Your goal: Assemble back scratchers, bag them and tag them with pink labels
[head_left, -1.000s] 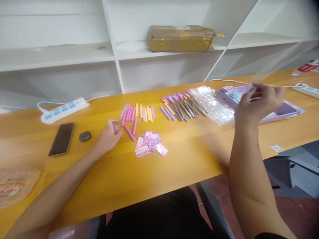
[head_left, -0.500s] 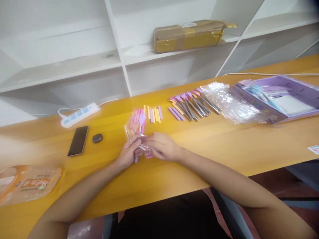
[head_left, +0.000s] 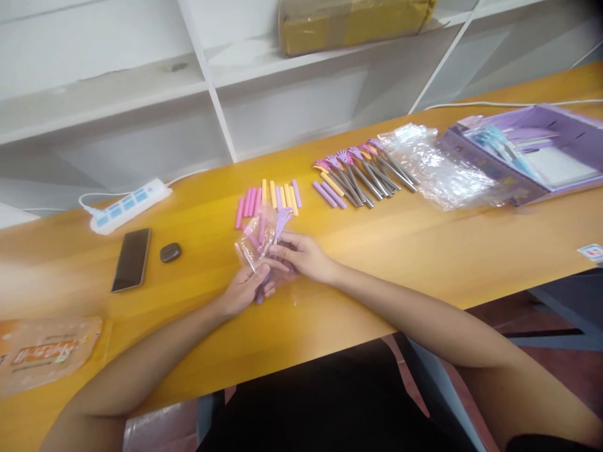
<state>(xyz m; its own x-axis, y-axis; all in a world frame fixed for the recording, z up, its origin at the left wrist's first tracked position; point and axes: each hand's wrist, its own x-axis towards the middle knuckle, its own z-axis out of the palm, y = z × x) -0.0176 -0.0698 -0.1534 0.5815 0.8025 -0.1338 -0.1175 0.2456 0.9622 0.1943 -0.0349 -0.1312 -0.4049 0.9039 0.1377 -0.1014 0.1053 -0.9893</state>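
Note:
My left hand (head_left: 244, 290) is closed on a crumpled clear plastic bag (head_left: 257, 237). A short purple stick (head_left: 260, 295) pokes out below its fingers. My right hand (head_left: 306, 256) pinches at a back scratcher with a purple hand-shaped head (head_left: 283, 220), just right of the bag. Fingers and film hide most of its shaft. Just beyond the hands lie pink sticks (head_left: 248, 202) and yellow and purple sticks (head_left: 287, 196); some pink ones show through the bag. Farther right, several back scratchers (head_left: 365, 172) with metal shafts lie in a pile, beside a few loose sticks (head_left: 330, 193).
Clear plastic wrappers (head_left: 438, 169) lie against a purple box (head_left: 527, 157) at the right. On the left are a power strip (head_left: 132, 206), a phone (head_left: 132, 259), a small black case (head_left: 170, 252) and an orange printed bag (head_left: 51, 351). A taped parcel (head_left: 353, 25) sits on the shelf.
My right hand has shifted up to beside the purple scratcher head, and its fingers have extended. The purple head has moved slightly right. The camera view has tilted down.

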